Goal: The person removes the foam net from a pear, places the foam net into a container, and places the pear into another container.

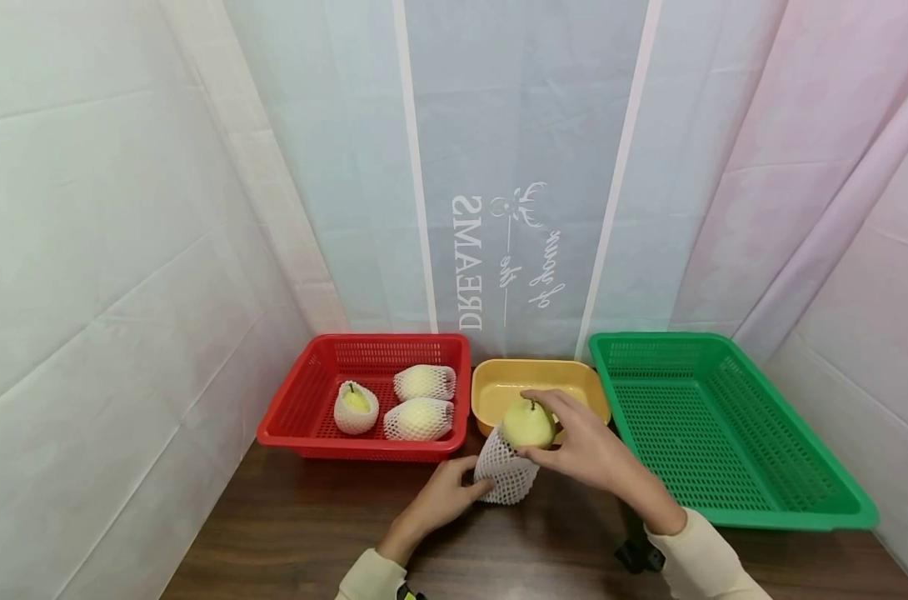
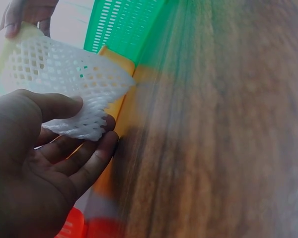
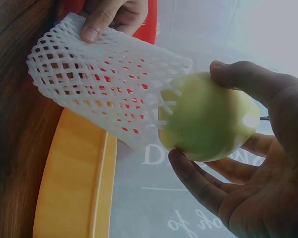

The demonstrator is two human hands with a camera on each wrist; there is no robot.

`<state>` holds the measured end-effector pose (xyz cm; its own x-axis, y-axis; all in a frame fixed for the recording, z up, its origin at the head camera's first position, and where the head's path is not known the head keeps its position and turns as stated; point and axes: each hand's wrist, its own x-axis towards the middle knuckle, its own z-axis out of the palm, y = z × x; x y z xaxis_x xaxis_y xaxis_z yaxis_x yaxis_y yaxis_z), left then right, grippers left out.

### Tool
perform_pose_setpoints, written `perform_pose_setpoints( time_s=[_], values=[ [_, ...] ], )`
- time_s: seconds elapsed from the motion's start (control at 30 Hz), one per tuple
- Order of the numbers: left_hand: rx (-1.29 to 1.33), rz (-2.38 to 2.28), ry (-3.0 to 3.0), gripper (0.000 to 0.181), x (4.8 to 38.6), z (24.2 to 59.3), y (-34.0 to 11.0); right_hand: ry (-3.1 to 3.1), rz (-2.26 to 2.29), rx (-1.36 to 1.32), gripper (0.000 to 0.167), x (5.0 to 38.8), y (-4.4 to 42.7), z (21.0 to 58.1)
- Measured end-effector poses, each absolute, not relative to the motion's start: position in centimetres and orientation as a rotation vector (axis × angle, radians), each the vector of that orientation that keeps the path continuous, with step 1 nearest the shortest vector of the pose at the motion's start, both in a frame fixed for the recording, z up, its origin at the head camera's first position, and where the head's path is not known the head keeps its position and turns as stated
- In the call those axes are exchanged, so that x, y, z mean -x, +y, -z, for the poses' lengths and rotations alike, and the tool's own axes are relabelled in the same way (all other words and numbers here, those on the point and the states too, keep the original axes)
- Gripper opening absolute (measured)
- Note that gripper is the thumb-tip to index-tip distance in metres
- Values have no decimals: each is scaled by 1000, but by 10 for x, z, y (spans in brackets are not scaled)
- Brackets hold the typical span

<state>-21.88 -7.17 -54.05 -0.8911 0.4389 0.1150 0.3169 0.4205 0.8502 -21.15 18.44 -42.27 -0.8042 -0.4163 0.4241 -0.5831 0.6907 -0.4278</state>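
A yellow-green pear [image 1: 528, 425] is gripped by the right hand [image 1: 583, 443], thumb and fingers around its sides, stem end outward. The pear's lower end [image 3: 203, 119] sits at the mouth of a white foam net sleeve [image 3: 99, 82], just inside its edge. The left hand [image 1: 443, 497] pinches the sleeve [image 1: 508, 477] near its other end, thumb on top and fingers beneath, as the left wrist view shows with the left hand [image 2: 44, 153]. The rest of the sleeve looks hollow. Both hands are above the table, in front of the yellow tray [image 1: 491, 400].
A red basket [image 1: 379, 450] on the left holds several pears in foam nets, one [image 1: 356, 408] upright and others [image 1: 419, 419] lying down. On the right is a green basket [image 1: 694, 442]. A small black object [image 1: 632, 557] lies beside the right sleeve. Fabric hangs behind.
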Motion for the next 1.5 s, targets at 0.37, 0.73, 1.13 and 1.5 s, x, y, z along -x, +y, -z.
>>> perform_pose_setpoints(
  time_s=[0.37,0.73,1.13,1.5],
  values=[
    [-670,-1501,2523,26,221,539,-69,-2591,-876,-780,77,218,192,417],
    [-600,-1537,2546,31,222,536,-63,-2606,-855,-742,77,224,200,411],
    [-518,-1613,2524,31,222,531,-49,-2676,-898,-668,78,231,213,400],
    [-512,-1683,2499,32,225,522,-36,-2685,-940,-605,77,239,225,395]
  ],
)
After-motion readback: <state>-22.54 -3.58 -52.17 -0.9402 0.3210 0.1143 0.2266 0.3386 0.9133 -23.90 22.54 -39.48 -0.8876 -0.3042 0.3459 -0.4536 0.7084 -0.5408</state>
